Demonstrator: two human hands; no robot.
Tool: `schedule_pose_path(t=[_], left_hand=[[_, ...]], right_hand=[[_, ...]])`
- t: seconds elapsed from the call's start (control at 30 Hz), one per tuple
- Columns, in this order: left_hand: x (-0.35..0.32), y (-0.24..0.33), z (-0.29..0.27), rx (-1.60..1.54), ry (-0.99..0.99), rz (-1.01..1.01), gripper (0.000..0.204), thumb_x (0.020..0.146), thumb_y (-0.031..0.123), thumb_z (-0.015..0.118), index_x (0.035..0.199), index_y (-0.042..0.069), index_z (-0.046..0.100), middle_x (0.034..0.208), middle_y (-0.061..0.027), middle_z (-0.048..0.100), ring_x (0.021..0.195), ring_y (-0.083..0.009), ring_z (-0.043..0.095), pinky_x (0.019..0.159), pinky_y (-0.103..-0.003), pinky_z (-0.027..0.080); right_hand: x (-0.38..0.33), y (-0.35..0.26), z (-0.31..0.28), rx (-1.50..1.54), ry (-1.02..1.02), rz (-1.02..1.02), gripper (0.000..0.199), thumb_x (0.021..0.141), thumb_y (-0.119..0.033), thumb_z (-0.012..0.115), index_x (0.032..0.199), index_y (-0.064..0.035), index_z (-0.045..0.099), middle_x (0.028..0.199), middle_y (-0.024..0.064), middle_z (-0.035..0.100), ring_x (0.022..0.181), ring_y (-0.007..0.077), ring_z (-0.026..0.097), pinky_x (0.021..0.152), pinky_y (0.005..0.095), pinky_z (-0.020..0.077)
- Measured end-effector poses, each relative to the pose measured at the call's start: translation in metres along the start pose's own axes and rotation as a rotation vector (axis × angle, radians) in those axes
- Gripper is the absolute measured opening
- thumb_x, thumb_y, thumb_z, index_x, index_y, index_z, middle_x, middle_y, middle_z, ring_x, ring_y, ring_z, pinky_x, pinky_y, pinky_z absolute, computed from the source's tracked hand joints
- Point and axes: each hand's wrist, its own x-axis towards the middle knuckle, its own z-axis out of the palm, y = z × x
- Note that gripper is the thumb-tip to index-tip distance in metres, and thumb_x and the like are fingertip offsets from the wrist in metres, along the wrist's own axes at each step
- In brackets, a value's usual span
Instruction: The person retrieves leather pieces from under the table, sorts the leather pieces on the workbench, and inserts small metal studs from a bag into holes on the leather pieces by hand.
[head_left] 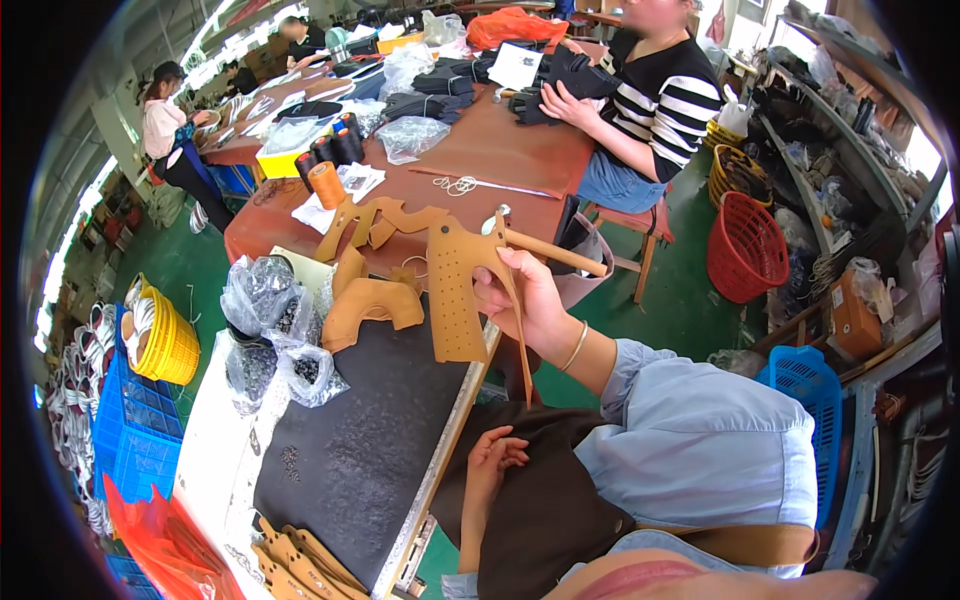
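My right hand (530, 300), wearing a pale bangle, pinches a tan leather shoe-upper piece (455, 300) between thumb and fingers. Rows of small holes run down its broad panel, and a narrow strip hangs below the fingers. My left hand (495, 458) lies against the dark apron (545, 510), fingers loosely curled with nothing visible in them. Behind my right hand is a hammer (555, 252) with a wooden handle. More tan leather pieces (370, 310) lie curled beyond the black work mat (350, 440), and a stack of flat ones (305, 565) sits at its near end.
Small dark fittings (290, 463) lie on the mat beside clear bags (265, 300) of similar parts. Thread spools (325, 185) stand on the red-brown table (480, 185). A co-worker (650, 110) opposite handles black pieces. Baskets (748, 248) and laden shelves line the right side.
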Motion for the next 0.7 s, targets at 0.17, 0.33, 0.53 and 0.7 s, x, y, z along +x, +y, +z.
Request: schedule_pose_path(t=[0.17,0.33,0.53,0.7], left_hand=[[-0.003,0.002,0.001,0.021,-0.01,-0.001,0.027,0.092,0.015,0.041,0.115,0.0,0.044,0.095,-0.0155,0.061,0.074,-0.0178,0.06,0.068,-0.027,0.048],[-0.03,0.027,0.019,0.396,0.099,0.098,0.022,0.088,0.004,0.046,0.108,-0.003,0.05,0.091,-0.0143,0.062,0.078,-0.0171,0.06,0.073,-0.028,0.049],[-0.14,0.091,0.067,0.444,0.925,1.027,0.051,0.085,0.014,0.057,0.129,0.007,0.033,0.12,-0.0142,0.045,0.104,-0.0164,0.046,0.086,-0.026,0.041],[-0.167,0.071,0.048,0.452,1.397,0.9,0.014,0.085,0.014,0.053,0.095,0.004,0.053,0.073,0.0026,0.043,0.066,-0.0067,0.036,0.058,-0.02,0.03]], right_hand=[[-0.003,0.004,-0.003,0.002,-0.054,0.013,0.02,0.081,-0.027,0.053,0.085,-0.0082,0.047,0.071,0.0036,0.047,0.05,0.01,0.038,0.048,0.0233,0.0315],[-0.019,0.028,0.005,-0.158,0.016,0.107,0.024,0.08,-0.02,0.057,0.098,-0.0087,0.047,0.08,0.0042,0.053,0.06,0.0115,0.049,0.053,0.0253,0.0405],[-0.056,0.102,0.042,-0.892,-0.69,0.155,0.026,0.077,-0.016,0.063,0.094,-0.0034,0.048,0.084,0.0063,0.056,0.075,0.0127,0.052,0.064,0.0275,0.0428],[-0.075,0.133,0.077,-1.029,-1.132,0.143,0.026,0.074,-0.016,0.062,0.09,-0.0017,0.046,0.07,0.0163,0.054,0.062,0.0324,0.056,0.053,0.0343,0.0422]])
